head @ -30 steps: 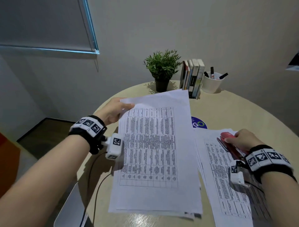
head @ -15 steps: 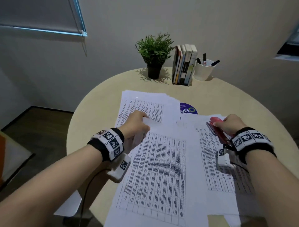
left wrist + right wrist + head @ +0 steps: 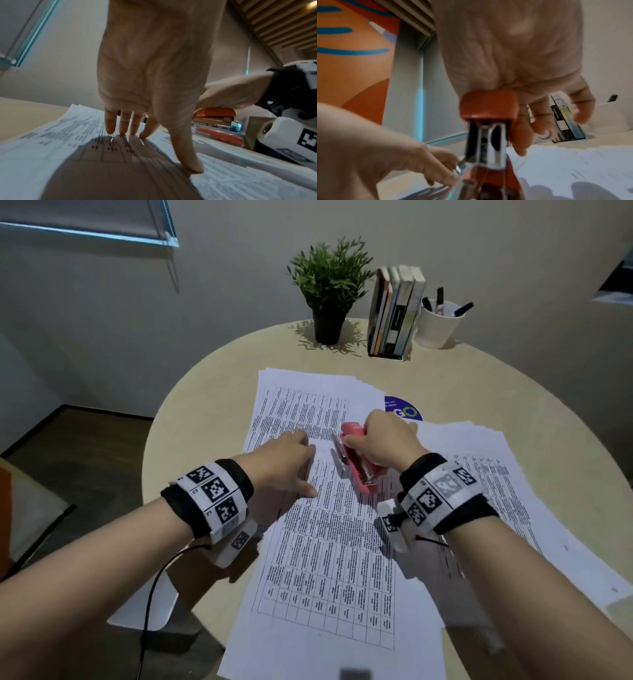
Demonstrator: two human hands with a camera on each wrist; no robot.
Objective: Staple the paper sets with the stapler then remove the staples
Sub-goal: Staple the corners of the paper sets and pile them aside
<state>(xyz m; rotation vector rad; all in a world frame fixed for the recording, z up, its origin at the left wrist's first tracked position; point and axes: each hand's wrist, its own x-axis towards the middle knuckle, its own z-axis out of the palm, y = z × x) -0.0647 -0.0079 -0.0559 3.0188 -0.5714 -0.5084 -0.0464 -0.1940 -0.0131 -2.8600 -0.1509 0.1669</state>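
A printed paper set (image 3: 329,559) lies in the middle of the round table, over a second stack (image 3: 301,402) behind it. My left hand (image 3: 306,465) presses flat on the set's top left, its fingers (image 3: 125,125) straight on the sheet (image 3: 51,155). My right hand (image 3: 363,436) grips a red stapler (image 3: 356,460) just right of the left hand, at the set's upper part. The stapler's jaws stand apart in the left wrist view (image 3: 216,115). From behind, the stapler (image 3: 488,115) shows its metal magazine. Whether the paper sits between the jaws is hidden.
A third paper stack (image 3: 496,491) lies at the right. At the table's far edge stand a potted plant (image 3: 329,289), upright books (image 3: 395,313) and a white cup of markers (image 3: 438,326). A blue round sticker (image 3: 404,409) shows beside the papers. A chair seat (image 3: 144,607) sits below left.
My left hand laid the lifted paper set down and now presses on it. My right hand carried the stapler left, from the right stack to the top of the middle set.
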